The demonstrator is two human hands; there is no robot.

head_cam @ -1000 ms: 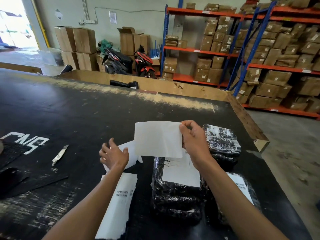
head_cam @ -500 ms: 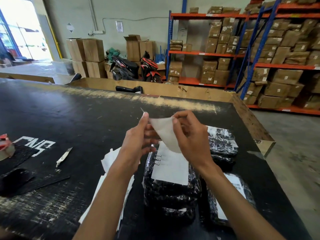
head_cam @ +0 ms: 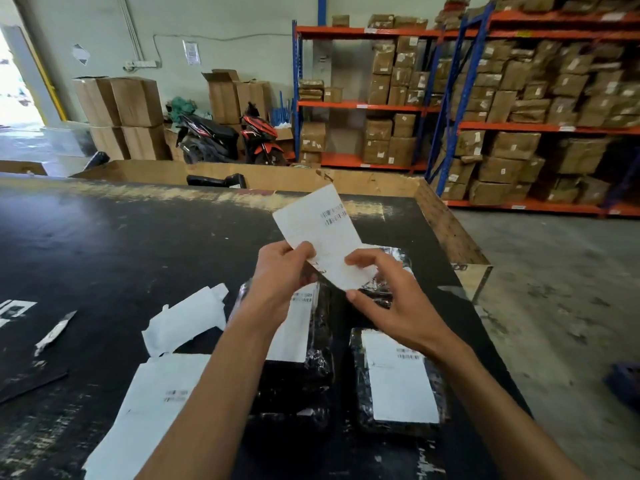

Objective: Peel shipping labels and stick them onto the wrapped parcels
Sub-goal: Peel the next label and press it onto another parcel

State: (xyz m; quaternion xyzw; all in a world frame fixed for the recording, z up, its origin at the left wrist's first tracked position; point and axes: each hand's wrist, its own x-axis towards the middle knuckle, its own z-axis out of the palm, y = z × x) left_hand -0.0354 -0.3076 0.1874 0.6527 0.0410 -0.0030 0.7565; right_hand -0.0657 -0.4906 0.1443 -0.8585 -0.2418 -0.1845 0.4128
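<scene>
Both hands are up over the table [head_cam: 104, 244] working one label [head_cam: 322, 233]: left hand [head_cam: 277, 282] pinches its lower edge, right hand [head_cam: 388, 292] pinches the bottom corner. Label's tilted in the air above two parcels [head_cam: 398, 382], both already labelled.

Label [head_cam: 323, 237] now upright, barcode facing.

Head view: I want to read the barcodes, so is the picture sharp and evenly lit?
Head view: the held white shipping label is motion-smeared, its barcodes unreadable; the doorway at left is blown out; the orange shelf racks bow with wide-angle distortion.
</scene>
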